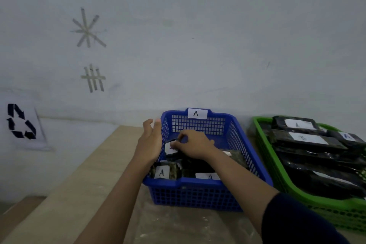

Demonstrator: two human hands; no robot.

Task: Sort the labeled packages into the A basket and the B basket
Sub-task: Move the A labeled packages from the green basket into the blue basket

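Observation:
A blue basket (200, 194) with an "A" card on its back rim stands on the table. Several dark packages with white labels lie inside; one near the front left shows "A" (162, 172). My right hand (195, 145) is down in the basket, fingers closed on a dark package with a white label (170, 147). My left hand (151, 138) rests open against the basket's left wall, holding nothing. To the right, a green basket (316, 202) holds a pile of black packages, with labels reading "A" (347, 136) and "B" (306, 138).
The light wooden table (79, 194) runs to the left of the baskets. A crinkled clear plastic sheet (178, 226) lies in front of the blue basket. A white wall stands close behind, with a recycling sign (20, 122) at the left.

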